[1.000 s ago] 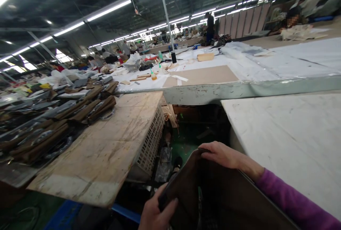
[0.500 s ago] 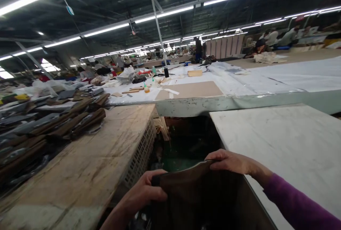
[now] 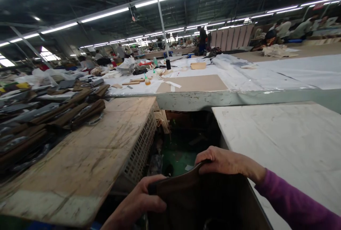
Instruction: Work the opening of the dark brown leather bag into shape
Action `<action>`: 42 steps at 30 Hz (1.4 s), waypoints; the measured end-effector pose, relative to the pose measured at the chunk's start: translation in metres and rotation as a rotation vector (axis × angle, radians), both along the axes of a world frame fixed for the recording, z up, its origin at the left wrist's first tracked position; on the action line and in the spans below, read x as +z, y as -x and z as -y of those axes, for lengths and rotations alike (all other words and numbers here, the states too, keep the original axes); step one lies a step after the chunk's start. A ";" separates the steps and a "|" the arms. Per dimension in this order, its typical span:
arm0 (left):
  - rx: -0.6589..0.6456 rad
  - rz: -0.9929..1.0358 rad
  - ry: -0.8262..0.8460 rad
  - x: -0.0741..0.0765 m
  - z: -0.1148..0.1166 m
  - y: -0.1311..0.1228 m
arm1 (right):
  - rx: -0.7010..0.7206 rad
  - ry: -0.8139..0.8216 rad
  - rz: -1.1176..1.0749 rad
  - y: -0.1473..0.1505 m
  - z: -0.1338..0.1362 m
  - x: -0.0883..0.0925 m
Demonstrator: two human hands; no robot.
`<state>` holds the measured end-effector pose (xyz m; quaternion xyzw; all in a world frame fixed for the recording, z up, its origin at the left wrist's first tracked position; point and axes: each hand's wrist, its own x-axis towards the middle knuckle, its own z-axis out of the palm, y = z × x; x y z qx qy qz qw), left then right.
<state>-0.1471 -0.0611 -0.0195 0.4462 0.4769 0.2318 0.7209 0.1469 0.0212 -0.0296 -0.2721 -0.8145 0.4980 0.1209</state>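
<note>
Brown sheet (image 3: 183, 194), perhaps leather though the dim light makes that hard to tell, hangs low in the gap between two benches, held by its top edge. The left hand (image 3: 138, 201) has a closed grip on the sheet's left corner, thumb over the front, and the right hand (image 3: 223, 160) has fingers curled shut over the right corner, just beside the white bench (image 3: 287, 134). A wooden bench (image 3: 87, 155) on the left carries a pile of brown pieces (image 3: 53, 116).
</note>
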 end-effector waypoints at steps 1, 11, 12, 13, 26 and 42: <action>0.013 -0.014 -0.001 -0.001 0.000 0.000 | 0.010 0.036 -0.032 0.003 -0.001 -0.002; 0.009 -0.031 -0.035 0.016 -0.010 0.023 | 0.009 0.120 -0.111 0.014 -0.004 0.003; -0.002 -0.042 -0.027 0.015 -0.010 0.024 | 0.009 0.122 -0.103 0.015 -0.003 0.003; -0.010 -0.052 -0.022 0.011 -0.011 0.024 | 0.006 0.114 -0.089 0.016 -0.001 0.002; -0.258 -0.398 -0.424 0.041 -0.016 -0.005 | 0.069 -0.127 0.044 0.029 0.006 -0.004; -0.187 -0.568 -0.291 0.002 -0.045 -0.055 | 0.116 -0.198 0.003 0.039 0.003 -0.009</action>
